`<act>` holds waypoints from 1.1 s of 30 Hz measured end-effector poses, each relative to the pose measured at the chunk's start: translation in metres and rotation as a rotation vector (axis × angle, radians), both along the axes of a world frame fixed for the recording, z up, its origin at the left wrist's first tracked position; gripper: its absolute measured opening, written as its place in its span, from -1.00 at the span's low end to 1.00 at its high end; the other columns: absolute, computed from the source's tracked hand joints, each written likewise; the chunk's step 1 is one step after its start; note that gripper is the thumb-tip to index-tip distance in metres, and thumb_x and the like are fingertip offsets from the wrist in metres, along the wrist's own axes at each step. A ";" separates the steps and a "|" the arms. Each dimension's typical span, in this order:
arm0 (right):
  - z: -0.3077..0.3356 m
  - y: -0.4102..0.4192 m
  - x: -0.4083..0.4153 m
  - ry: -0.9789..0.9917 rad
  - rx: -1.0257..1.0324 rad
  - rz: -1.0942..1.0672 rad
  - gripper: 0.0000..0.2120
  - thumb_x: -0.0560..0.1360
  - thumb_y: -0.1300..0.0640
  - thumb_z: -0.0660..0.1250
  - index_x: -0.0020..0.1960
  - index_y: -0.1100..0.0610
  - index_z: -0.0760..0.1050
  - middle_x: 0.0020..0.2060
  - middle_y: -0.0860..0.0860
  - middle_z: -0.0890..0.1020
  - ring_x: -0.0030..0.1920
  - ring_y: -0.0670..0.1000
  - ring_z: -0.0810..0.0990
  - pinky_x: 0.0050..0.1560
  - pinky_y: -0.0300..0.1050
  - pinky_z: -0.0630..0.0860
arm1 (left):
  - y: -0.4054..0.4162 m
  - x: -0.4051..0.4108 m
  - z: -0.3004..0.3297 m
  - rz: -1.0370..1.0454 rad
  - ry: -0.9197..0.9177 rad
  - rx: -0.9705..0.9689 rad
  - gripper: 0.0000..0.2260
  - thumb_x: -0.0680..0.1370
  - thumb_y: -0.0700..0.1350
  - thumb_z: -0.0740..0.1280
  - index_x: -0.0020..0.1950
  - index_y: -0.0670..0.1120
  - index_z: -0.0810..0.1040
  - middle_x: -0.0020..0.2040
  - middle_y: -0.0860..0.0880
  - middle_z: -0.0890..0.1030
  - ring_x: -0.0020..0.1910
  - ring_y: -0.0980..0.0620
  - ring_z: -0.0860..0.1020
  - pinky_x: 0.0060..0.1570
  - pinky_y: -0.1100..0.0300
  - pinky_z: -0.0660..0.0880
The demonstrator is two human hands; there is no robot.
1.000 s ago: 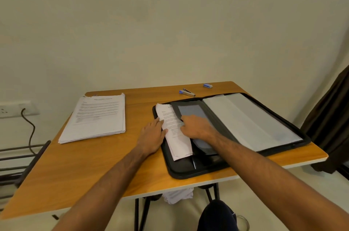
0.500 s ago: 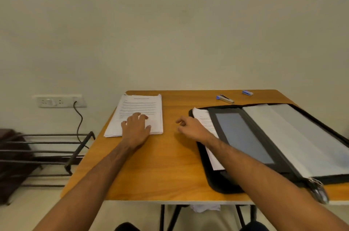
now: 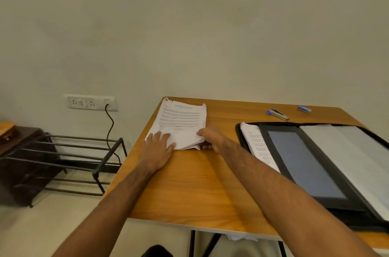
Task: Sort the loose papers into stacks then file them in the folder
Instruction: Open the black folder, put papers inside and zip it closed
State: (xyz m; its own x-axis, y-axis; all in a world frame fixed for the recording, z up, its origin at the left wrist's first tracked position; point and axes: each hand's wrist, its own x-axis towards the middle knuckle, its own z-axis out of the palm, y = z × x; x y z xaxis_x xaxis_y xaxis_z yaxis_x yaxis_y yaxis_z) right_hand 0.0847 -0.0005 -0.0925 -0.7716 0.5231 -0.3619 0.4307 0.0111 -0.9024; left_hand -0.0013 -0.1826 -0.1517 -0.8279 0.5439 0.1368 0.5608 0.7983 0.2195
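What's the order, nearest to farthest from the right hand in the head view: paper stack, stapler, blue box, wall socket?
1. paper stack: the right hand holds its near right corner.
2. stapler: on the table, up and right of the hand.
3. blue box: past the stapler, farther right.
4. wall socket: on the wall, off the table to the left.
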 end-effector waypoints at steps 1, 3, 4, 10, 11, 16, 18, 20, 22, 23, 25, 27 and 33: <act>-0.002 -0.001 -0.001 0.009 -0.007 0.000 -0.76 0.64 0.22 0.24 0.30 0.15 0.42 0.14 0.11 0.63 -0.13 0.00 0.61 -0.27 -0.16 0.60 | -0.001 0.001 0.000 -0.005 0.001 0.009 -0.51 0.66 0.21 0.02 0.55 0.06 0.22 0.59 -0.09 0.19 0.56 -0.17 0.14 0.52 -0.18 0.10; -0.003 -0.005 -0.001 0.054 -0.024 -0.009 -0.75 0.64 0.26 0.21 0.31 0.09 0.39 0.16 0.09 0.62 -0.07 0.01 0.63 -0.15 -0.07 0.67 | -0.002 0.001 0.000 -0.008 0.003 0.028 -0.53 0.66 0.21 0.03 0.54 0.07 0.24 0.58 -0.09 0.22 0.55 -0.15 0.17 0.51 -0.15 0.14; -0.005 -0.004 -0.001 0.082 -0.009 -0.009 -0.71 0.63 0.27 0.20 0.34 0.11 0.39 0.19 0.08 0.61 -0.01 0.03 0.63 -0.06 -0.02 0.69 | -0.003 0.002 0.000 -0.007 0.001 0.044 -0.54 0.66 0.20 0.04 0.53 0.07 0.26 0.57 -0.09 0.24 0.53 -0.14 0.19 0.50 -0.14 0.16; 0.002 -0.011 0.007 0.184 -0.185 -0.009 -0.55 0.58 0.37 0.24 0.41 0.12 0.26 0.22 0.07 0.57 0.11 0.09 0.63 -0.15 0.05 0.70 | -0.006 0.005 0.007 0.067 -0.076 0.295 -0.62 0.65 0.09 0.19 0.44 0.00 0.38 0.47 -0.10 0.37 0.42 -0.11 0.34 0.43 -0.11 0.29; 0.005 -0.013 0.012 0.205 -0.234 -0.011 -0.53 0.58 0.39 0.23 0.41 0.09 0.23 0.23 0.08 0.55 0.11 0.11 0.64 -0.17 0.08 0.70 | -0.005 0.007 0.012 0.085 -0.103 0.337 -0.62 0.64 0.07 0.21 0.44 -0.01 0.37 0.45 -0.11 0.38 0.42 -0.11 0.34 0.43 -0.12 0.28; 0.017 -0.002 0.040 0.313 -0.235 0.043 -0.50 0.61 0.39 0.24 0.43 0.01 0.21 0.32 0.08 0.43 0.16 0.17 0.61 -0.14 0.08 0.71 | 0.004 0.009 0.034 0.191 -0.307 0.570 -0.57 0.63 0.02 0.27 0.45 -0.11 0.34 0.40 -0.13 0.43 0.36 -0.16 0.42 0.32 -0.08 0.42; 0.026 0.008 0.053 0.352 -0.223 0.084 -0.50 0.61 0.37 0.27 0.44 0.02 0.23 0.34 0.08 0.42 0.20 0.18 0.59 -0.14 0.06 0.71 | 0.008 0.013 0.044 0.263 -0.473 0.683 -0.58 0.63 0.00 0.28 0.42 -0.15 0.34 0.32 -0.10 0.47 0.24 -0.14 0.49 0.10 0.03 0.49; 0.035 0.020 0.068 0.383 -0.198 0.128 -0.50 0.61 0.35 0.29 0.44 0.03 0.24 0.33 0.06 0.43 0.23 0.17 0.59 -0.11 0.08 0.71 | 0.014 0.020 0.051 0.260 -0.637 0.739 -0.66 0.62 -0.01 0.29 0.32 -0.17 0.43 0.17 -0.09 0.55 0.04 -0.05 0.56 -0.14 0.13 0.52; 0.045 0.033 0.085 0.410 -0.175 0.178 -0.48 0.60 0.34 0.31 0.46 0.02 0.23 0.32 0.06 0.44 0.24 0.17 0.59 -0.07 0.11 0.71 | 0.021 0.030 0.058 0.240 -0.860 0.815 -0.71 0.62 -0.02 0.31 0.27 -0.14 0.47 0.11 -0.11 0.59 0.00 -0.05 0.60 -0.20 0.15 0.55; 0.049 0.038 0.091 0.419 -0.168 0.196 -0.46 0.60 0.33 0.32 0.47 0.02 0.22 0.32 0.06 0.44 0.24 0.17 0.59 -0.06 0.13 0.70 | 0.023 0.035 0.061 0.230 -0.973 0.852 -0.71 0.61 0.00 0.33 0.28 -0.10 0.46 0.15 -0.12 0.58 0.04 -0.07 0.60 -0.14 0.12 0.56; 0.057 0.049 0.106 0.427 -0.147 0.228 -0.45 0.60 0.33 0.32 0.50 0.02 0.23 0.34 0.09 0.44 0.23 0.16 0.61 -0.04 0.13 0.70 | 0.032 0.047 0.067 0.194 -1.098 0.850 -0.66 0.60 0.02 0.34 0.32 -0.07 0.42 0.21 -0.16 0.56 0.06 -0.08 0.58 -0.12 0.11 0.56; 0.065 0.055 0.117 0.407 -0.090 0.280 -0.45 0.61 0.32 0.32 0.51 0.03 0.26 0.36 0.11 0.46 0.23 0.15 0.62 -0.03 0.12 0.70 | 0.042 0.057 0.068 0.163 -1.166 0.797 -0.56 0.58 0.07 0.36 0.37 -0.11 0.37 0.23 -0.19 0.54 0.04 -0.08 0.56 -0.15 0.11 0.56; 0.126 0.064 0.147 0.434 0.172 0.473 -0.47 0.60 0.32 0.33 0.52 0.10 0.29 0.32 0.17 0.52 0.24 0.19 0.61 -0.08 0.05 0.70 | 0.069 0.101 0.070 -0.024 -1.241 0.897 -0.57 0.60 0.15 0.29 0.23 -0.19 0.55 0.03 -0.18 0.68 -0.08 -0.09 0.67 -0.18 0.11 0.63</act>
